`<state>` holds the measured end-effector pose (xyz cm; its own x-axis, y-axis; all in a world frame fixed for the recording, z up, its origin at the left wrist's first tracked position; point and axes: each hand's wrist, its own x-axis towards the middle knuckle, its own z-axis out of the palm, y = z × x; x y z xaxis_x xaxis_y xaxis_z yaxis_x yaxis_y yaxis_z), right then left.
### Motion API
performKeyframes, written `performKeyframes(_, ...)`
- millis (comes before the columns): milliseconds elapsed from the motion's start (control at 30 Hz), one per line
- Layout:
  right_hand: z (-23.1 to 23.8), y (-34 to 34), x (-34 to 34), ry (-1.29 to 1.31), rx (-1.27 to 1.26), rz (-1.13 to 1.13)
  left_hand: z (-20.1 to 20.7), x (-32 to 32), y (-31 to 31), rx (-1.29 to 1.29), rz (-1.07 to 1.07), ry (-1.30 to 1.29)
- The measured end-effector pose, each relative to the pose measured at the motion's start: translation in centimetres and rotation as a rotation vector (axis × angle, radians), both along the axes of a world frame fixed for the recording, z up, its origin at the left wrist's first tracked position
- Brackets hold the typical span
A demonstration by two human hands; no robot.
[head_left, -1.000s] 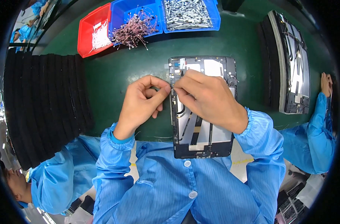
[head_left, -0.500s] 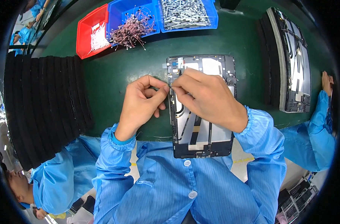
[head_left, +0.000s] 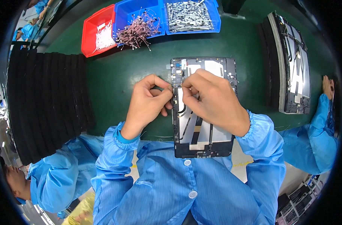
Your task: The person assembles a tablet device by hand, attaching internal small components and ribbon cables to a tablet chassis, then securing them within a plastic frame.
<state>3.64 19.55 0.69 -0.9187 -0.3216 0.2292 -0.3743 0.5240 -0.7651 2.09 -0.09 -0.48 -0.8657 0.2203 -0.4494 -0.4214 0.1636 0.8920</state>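
An opened tablet (head_left: 223,131) with black edges, silvery panels and dark flat cables lies in front of me, its near end at the green table's (head_left: 148,125) front edge. Beside its left edge, my left hand (head_left: 150,99) has thumb and forefinger pinched at the frame, other fingers curled. My right hand (head_left: 214,99) reaches over the upper half of the tablet, thumb and fingers closed near the same edge. Whatever either hand pinches is too small or hidden to make out. Part of the tablet's upper middle is covered by the right hand.
At the back stand a red bin (head_left: 89,35) of white cables, a blue bin (head_left: 122,13) of brownish-pink wired parts, and another blue bin (head_left: 215,18) of silvery strips. Black foam slabs (head_left: 47,105) fill the left. More opened tablets (head_left: 300,67) lean against foam at right; co-workers sit either side.
My right hand's fingertips have moved slightly right, away from the left hand's. The left hand stays at the tablet's left edge. The whole view has shifted a little.
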Motion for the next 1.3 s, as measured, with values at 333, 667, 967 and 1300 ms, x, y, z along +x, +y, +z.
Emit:
performKeyframes(333, 0.2, -0.2, -0.7, 0.024, 0.035, -0.044, 0.6, -1.3, 0.1, 0.063, -0.08, 0.005)
performKeyframes(667, 2.6, 1.3, -9.5, 0.363, 0.271, -0.401, -0.1, -2.3, 1.5, 0.078, -0.175, 0.066)
performKeyframes(967, 0.5, 0.3, -13.5, 0.4, 0.601, -0.202, -0.1, -1.4, 0.4, 0.181, -0.069, 0.098)
performKeyframes(1300, 0.4, 1.8, -13.0, 0.323, 0.575, -0.23, -0.4, -1.7, 0.9, 0.185, -0.129, 0.107)
